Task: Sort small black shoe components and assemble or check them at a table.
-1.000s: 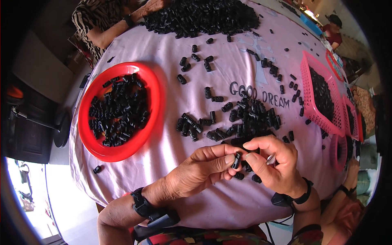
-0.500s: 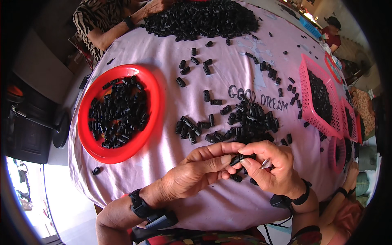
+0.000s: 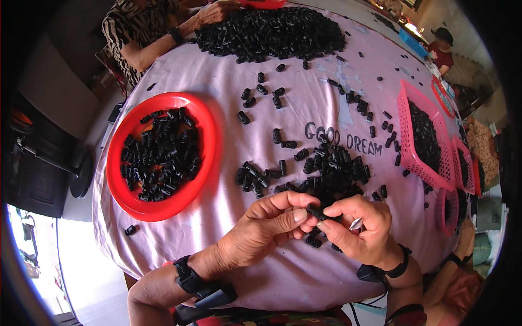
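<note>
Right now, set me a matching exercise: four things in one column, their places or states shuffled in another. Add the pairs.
Things:
1. left hand
2. silvery piece
3. red tray
4. largest black heap

Places or states:
A. on the cloth's left side, filled with many black parts
B. at the cloth's far side
C. pinching one small black part
D. held in the right hand

Pairs: 1-C, 2-D, 3-A, 4-B
</note>
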The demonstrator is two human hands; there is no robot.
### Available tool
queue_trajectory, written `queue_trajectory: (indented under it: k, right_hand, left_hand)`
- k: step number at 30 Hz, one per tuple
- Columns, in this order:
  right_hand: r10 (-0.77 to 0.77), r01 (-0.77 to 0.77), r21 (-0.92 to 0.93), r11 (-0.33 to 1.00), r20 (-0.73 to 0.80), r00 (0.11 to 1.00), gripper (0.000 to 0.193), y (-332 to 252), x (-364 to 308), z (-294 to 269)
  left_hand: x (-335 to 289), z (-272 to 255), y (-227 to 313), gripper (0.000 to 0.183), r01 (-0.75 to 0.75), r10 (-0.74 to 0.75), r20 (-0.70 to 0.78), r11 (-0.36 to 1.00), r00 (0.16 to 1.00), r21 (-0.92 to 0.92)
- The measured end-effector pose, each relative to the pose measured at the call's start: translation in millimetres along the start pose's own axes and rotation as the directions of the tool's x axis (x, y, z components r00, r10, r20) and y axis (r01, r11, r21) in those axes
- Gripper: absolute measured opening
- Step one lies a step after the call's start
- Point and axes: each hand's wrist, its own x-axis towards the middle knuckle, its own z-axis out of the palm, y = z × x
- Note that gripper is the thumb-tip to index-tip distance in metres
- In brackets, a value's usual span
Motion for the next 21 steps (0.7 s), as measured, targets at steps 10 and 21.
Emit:
queue_trajectory:
  k: [10,21]
  right_hand:
    - [-0.264,0.254,-0.128,0.959,-0.072,0.962,0.028,10.0,1.3,13.3]
    - [-0.511,0.486,-0.513,0.707,0.104,0.853,0.033,13.4,-4.6,7.1]
  left_hand:
    - [2.9,0.7,-6.4,0.025,-0.035,0.035,-0.003,0.996,0.999,0.083]
    - [2.5,1.8,-12.1,0.022,-0.038,0.041,-0.033,0.995,0.999,0.09]
